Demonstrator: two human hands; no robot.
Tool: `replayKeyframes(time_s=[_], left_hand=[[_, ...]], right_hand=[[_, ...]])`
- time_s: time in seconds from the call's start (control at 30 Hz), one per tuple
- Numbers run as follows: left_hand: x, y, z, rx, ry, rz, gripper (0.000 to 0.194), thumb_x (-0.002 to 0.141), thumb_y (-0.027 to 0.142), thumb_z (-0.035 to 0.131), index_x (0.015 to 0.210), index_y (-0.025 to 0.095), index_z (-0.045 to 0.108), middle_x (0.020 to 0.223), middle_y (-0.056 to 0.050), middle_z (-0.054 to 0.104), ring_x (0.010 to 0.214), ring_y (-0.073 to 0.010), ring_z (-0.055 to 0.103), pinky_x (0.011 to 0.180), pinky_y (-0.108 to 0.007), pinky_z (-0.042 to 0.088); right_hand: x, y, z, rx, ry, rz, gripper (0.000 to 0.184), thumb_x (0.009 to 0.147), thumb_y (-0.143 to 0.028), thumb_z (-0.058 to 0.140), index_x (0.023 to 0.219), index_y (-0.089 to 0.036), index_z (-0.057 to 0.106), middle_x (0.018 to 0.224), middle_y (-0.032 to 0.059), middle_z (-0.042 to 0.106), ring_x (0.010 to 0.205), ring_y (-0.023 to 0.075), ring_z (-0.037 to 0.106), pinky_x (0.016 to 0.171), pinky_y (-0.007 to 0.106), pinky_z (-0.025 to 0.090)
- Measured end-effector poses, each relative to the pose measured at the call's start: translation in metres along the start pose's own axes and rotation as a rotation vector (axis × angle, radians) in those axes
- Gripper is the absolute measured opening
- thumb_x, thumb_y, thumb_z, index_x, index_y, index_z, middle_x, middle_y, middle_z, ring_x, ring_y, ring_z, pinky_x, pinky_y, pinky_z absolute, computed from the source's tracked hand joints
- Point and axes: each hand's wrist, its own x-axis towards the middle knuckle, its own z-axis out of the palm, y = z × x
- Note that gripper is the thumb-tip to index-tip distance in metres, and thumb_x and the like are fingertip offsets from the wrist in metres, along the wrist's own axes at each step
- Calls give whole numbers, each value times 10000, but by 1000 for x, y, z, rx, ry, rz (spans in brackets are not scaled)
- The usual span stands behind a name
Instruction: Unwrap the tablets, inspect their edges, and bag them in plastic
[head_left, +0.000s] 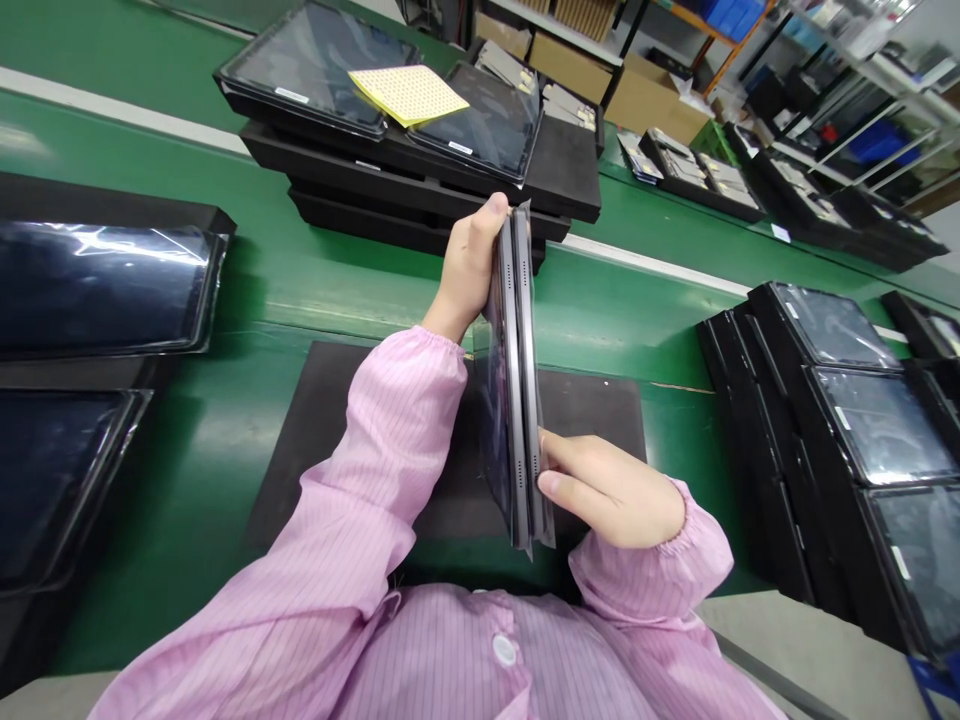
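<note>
Two grey tablets [519, 380] stand on edge, pressed face to face, in front of my chest. Their narrow sides with rows of small speaker holes are turned toward me, and clear film sticks out past the edges. My left hand [472, 255] grips the pair at the far upper end, thumb on top. At the nearer end, my right hand [611, 485] has its thumb and forefinger on the right-hand tablet; its other fingers are partly hidden. Below the tablets, a dark mat [592, 415] lies on the green bench.
Black trays with film-covered tablets [97, 280] are on the left. Stacked trays [757, 440] with more tablets stand at the right. Ahead, a tray stack [450, 205] carries tablets and a yellow sticker sheet [409, 93]. Trays of small parts [701, 175] sit farther back.
</note>
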Motion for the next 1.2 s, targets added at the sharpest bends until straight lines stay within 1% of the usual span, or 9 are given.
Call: replayKeyframes(time_s=[0.13, 0.23, 0.37, 0.5, 0.6, 0.73, 0.87, 0.97, 1.2], left_hand=[[1, 1, 1, -9, 6, 31, 747, 802, 919, 337, 541, 238, 498, 484, -6, 447, 468, -115, 393, 498, -318, 314], [0, 3, 3, -11, 6, 39, 763, 804, 923, 304, 537, 235, 497, 485, -11, 445, 465, -123, 404, 496, -318, 328], [-1, 4, 4, 6, 10, 6, 702, 884, 837, 332, 562, 237, 504, 507, -18, 478, 493, -142, 442, 529, -322, 348], [-2, 6, 4, 21, 13, -45, 658, 914, 782, 374, 560, 243, 505, 490, -14, 449, 521, -154, 455, 557, -323, 341], [-2, 6, 4, 27, 8, -47, 659, 923, 773, 366, 560, 242, 508, 483, -14, 445, 537, -159, 465, 568, -322, 349], [-2, 5, 3, 23, -28, -11, 676, 915, 790, 355, 564, 233, 509, 476, -11, 452, 523, -147, 458, 543, -310, 351], [-1, 8, 4, -33, -91, 83, 725, 829, 880, 369, 567, 224, 531, 483, -7, 454, 468, -125, 410, 482, -309, 325], [-4, 14, 7, -52, -116, 148, 751, 785, 917, 374, 566, 216, 532, 482, 0, 448, 440, -119, 394, 454, -307, 331], [-10, 22, 11, -35, -132, 166, 687, 880, 809, 397, 579, 205, 525, 494, 11, 451, 459, -127, 479, 463, -284, 385]], right_hand=[[0, -2, 0, -12, 3, 28, 362, 1017, -324, 350, 1289, -136, 498, 750, 15, 649, 593, 172, 540, 589, 291, 441], [-1, -5, 1, -3, 10, 57, 446, 1004, -323, 373, 1392, -116, 451, 767, 23, 664, 605, 177, 559, 599, 297, 450], [-1, -5, 5, 54, 62, 83, 592, 973, -335, 410, 1508, -91, 343, 858, 46, 701, 655, 180, 604, 645, 316, 493], [1, -5, 11, 22, 157, 74, 719, 959, -372, 447, 1579, -89, 216, 840, 25, 693, 664, 183, 604, 652, 321, 488], [2, -5, 14, 1, 184, 75, 755, 952, -371, 452, 1593, -93, 168, 832, 15, 681, 663, 180, 596, 648, 317, 477], [1, -5, 13, -4, 165, 51, 737, 949, -346, 426, 1585, -72, 174, 836, 25, 681, 651, 178, 589, 643, 317, 474], [-2, -7, 13, -5, 143, 34, 742, 950, -333, 408, 1582, -28, 165, 853, 51, 694, 656, 184, 590, 648, 328, 487], [-3, -8, 14, 10, 138, 33, 763, 948, -342, 426, 1589, -38, 145, 864, 52, 694, 668, 185, 596, 663, 335, 507], [-8, -6, 16, 32, 160, 19, 835, 954, -389, 521, 1609, -89, 99, 844, 25, 673, 661, 169, 579, 650, 318, 517]])
